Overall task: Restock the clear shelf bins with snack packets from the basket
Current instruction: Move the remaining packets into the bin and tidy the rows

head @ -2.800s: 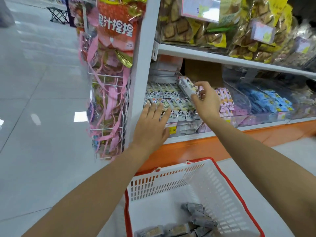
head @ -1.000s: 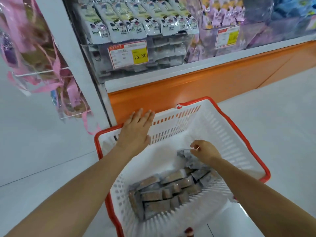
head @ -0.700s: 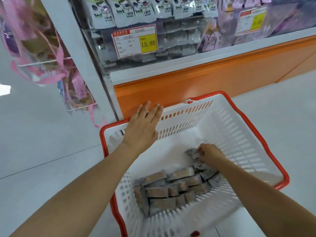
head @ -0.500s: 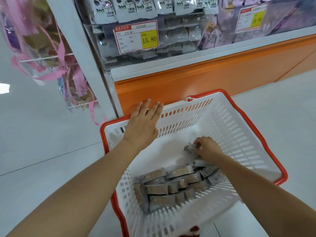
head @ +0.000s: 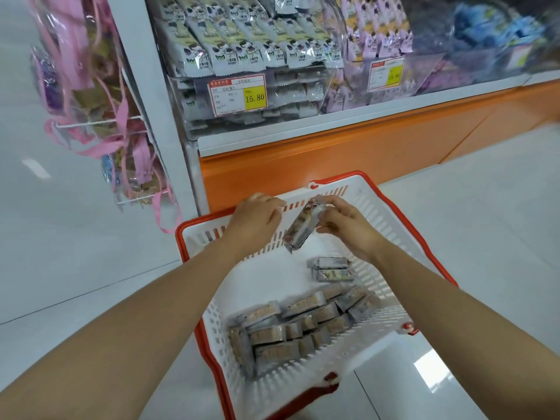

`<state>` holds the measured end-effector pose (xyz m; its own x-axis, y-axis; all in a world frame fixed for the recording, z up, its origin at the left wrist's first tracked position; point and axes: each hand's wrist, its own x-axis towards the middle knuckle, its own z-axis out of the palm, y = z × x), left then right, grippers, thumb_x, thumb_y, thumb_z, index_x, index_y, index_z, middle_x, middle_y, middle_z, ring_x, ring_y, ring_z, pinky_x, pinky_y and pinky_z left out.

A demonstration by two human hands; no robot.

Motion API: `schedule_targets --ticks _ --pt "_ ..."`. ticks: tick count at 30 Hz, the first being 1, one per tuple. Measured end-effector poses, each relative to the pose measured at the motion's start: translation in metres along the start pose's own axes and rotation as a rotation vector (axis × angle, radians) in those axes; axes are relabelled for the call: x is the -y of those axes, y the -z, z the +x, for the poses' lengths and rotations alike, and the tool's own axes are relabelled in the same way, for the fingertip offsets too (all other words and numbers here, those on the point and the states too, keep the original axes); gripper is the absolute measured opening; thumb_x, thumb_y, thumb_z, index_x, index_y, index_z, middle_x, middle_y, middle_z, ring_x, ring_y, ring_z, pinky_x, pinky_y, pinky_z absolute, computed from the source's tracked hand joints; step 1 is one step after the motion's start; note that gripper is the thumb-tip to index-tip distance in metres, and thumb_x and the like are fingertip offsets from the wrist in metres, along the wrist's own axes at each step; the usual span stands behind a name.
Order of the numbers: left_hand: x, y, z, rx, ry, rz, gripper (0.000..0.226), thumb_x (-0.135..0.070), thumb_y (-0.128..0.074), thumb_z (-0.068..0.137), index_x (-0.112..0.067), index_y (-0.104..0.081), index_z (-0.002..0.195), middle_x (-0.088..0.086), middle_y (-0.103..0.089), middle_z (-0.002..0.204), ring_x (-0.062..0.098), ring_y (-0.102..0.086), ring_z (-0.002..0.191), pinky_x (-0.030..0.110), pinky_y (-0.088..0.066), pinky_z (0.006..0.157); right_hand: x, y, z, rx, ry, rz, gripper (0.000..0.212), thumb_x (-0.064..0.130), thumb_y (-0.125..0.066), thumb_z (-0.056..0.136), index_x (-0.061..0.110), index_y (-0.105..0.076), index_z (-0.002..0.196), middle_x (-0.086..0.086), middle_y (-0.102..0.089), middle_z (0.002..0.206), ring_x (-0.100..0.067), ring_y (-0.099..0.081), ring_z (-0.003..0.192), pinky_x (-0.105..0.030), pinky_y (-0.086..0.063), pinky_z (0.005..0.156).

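Observation:
A white basket with a red rim [head: 382, 216] stands on the floor below the shelf. A heap of grey snack packets [head: 291, 328] lies in its near end, and two loose packets [head: 331, 269] lie further in. My right hand [head: 351, 230] grips one snack packet [head: 301, 230] by its upper end, lifted above the basket's far side and hanging tilted. My left hand [head: 257, 222] hovers just left of that packet with loosely curled fingers and a small gap between them. The clear shelf bin [head: 291, 95] above holds rows of white packets [head: 242, 53].
A price tag reading 15.80 [head: 239, 95] hangs on the bin front. A bin of purple packets [head: 378, 40] and blue packets [head: 500, 28] sit to the right. A wire rack with pink-ribboned bags [head: 100, 122] hangs left of the shelf post. An orange plinth [head: 333, 156] runs under the shelf.
My right hand has come up out of the basket with one packet. My left hand has left the basket's far wall and moved toward the packet, its fingers now curled.

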<state>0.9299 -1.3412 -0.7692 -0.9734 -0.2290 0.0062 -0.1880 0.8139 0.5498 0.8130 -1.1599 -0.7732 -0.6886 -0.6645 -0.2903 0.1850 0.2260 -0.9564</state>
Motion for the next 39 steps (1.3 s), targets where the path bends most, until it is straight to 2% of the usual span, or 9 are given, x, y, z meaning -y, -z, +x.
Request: schedule_targets --ticks 6,10,16,21,26,29,32,36,39 --pt "-0.019 0.022 -0.004 0.113 0.189 -0.535 0.036 -0.037 -0.035 0.106 -0.018 -0.062 0.121 -0.005 -0.063 0.104 0.013 -0.056 0.096 0.033 -0.044 0.081 0.030 -0.008 0.001 0.009 0.089 0.188 0.023 0.002 -0.045 0.099 0.011 -0.059 0.114 -0.011 -0.064 0.098 -0.017 -0.060 0.080 -0.029 -0.051 0.079" --pt "-0.026 0.028 -0.009 0.194 0.182 -0.772 0.025 -0.028 -0.046 0.103 -0.013 -0.065 0.110 0.000 -0.070 0.096 0.003 -0.064 0.076 0.015 -0.048 0.067 0.042 -0.018 0.001 0.005 0.138 0.158 0.024 0.004 -0.045 0.099 0.014 -0.062 0.113 -0.006 -0.068 0.099 -0.016 -0.061 0.084 -0.029 -0.051 0.081" --pt "-0.014 0.041 -0.013 0.096 0.267 -0.743 0.021 -0.030 -0.050 0.101 -0.019 -0.065 0.112 -0.001 -0.067 0.094 0.009 -0.059 0.076 0.012 -0.047 0.057 0.050 -0.021 -0.006 -0.024 0.277 -0.086 0.052 -0.007 -0.057 0.091 0.023 -0.053 0.133 -0.007 -0.062 0.127 -0.019 -0.061 0.102 -0.031 -0.052 0.087" --pt "-0.017 0.048 -0.016 -0.162 0.305 -0.780 0.025 -0.029 -0.058 0.097 -0.021 -0.059 0.121 0.003 -0.065 0.111 0.013 -0.068 0.082 0.030 -0.060 0.075 0.053 -0.021 -0.017 -0.025 0.306 -0.428 0.031 0.008 -0.070 0.087 0.026 -0.063 0.112 -0.006 -0.061 0.113 -0.018 -0.057 0.084 -0.034 -0.050 0.079" --pt "-0.036 0.061 -0.008 -0.369 0.280 -0.860 0.031 -0.033 -0.063 0.094 -0.021 -0.053 0.121 0.005 -0.064 0.108 0.012 -0.069 0.077 0.016 -0.051 0.054 0.076 -0.030 -0.029 -0.030 0.475 -0.481 0.038 0.005 -0.066 0.087 0.020 -0.051 0.118 0.000 -0.058 0.118 -0.016 -0.057 0.107 -0.026 -0.053 0.078" --pt "-0.056 0.075 -0.008 -0.531 0.201 -0.752 0.030 -0.032 -0.059 0.096 -0.016 -0.051 0.121 0.006 -0.065 0.099 0.010 -0.063 0.071 0.019 -0.050 0.056 0.103 -0.035 -0.038 -0.075 0.640 -0.502 0.033 -0.001 -0.062 0.088 0.012 -0.052 0.116 0.002 -0.058 0.113 -0.011 -0.056 0.104 -0.024 -0.051 0.081" --pt "-0.078 0.096 -0.008 -0.813 0.009 -0.388 0.039 -0.041 -0.046 0.097 -0.013 -0.050 0.124 -0.004 -0.061 0.085 0.014 -0.057 0.071 0.028 -0.045 0.061 0.132 -0.034 -0.043 -0.137 0.746 -0.514 0.023 -0.001 -0.061 0.089 0.012 -0.055 0.107 -0.004 -0.057 0.101 -0.021 -0.051 0.091 -0.029 -0.044 0.079" --pt "-0.083 0.131 0.000 -0.991 -0.185 -0.040 0.039 -0.028 -0.048 0.091 -0.009 -0.055 0.124 0.008 -0.060 0.116 0.021 -0.055 0.107 0.033 -0.043 0.091 0.175 -0.030 -0.045 -0.274 0.868 -0.440 0.017 0.000 -0.060 0.091 0.008 -0.055 0.105 -0.001 -0.056 0.097 -0.020 -0.053 0.085 -0.024 -0.044 0.075" --pt "-0.064 0.156 0.008 -0.878 -0.187 0.275 0.038 -0.022 -0.050 0.086 -0.014 -0.057 0.122 0.009 -0.052 0.135 0.027 -0.042 0.131 0.046 -0.032 0.111 0.206 -0.029 -0.032 -0.338 0.861 -0.489 0.016 0.002 -0.060 0.091 0.004 -0.055 0.106 0.004 -0.057 0.097 0.000 -0.053 0.084 -0.016 -0.044 0.073"
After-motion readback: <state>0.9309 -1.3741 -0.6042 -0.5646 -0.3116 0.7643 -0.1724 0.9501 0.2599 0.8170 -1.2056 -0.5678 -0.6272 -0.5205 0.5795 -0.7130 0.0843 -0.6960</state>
